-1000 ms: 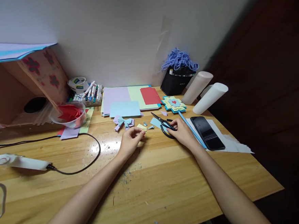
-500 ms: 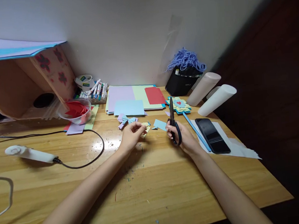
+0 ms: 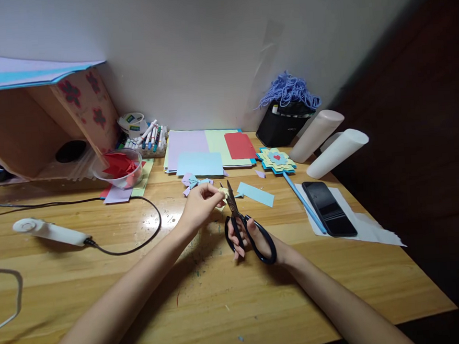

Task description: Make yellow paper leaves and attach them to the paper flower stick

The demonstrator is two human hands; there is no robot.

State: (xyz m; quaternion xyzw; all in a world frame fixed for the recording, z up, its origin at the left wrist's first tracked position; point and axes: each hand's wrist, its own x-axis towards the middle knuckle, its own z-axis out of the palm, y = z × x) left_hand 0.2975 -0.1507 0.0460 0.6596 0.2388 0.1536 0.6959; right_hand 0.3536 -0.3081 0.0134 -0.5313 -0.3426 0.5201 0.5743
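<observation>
Bringing the black-handled scissors [image 3: 234,210] to the paper: upright near the paper flower [image 3: 276,160] half a second earlier, the scissors have swung leftward, and their parted blades now meet a small yellow paper piece [image 3: 224,191]. This suggests that a cut is being lined up; whether the blades have bitten cannot be told. The right hand [image 3: 260,238] has its fingers hooked through the handle loops, thumb in one, spread moderately apart. The left hand [image 3: 200,205] has its fingers closed in a pinch on the yellow piece, low over the desk [image 3: 223,308], near the purple-and-blue paper bow [image 3: 191,182]. Fully uncovered by the right hand's shift, a light-blue paper strip [image 3: 257,194] lies right of the blades.
</observation>
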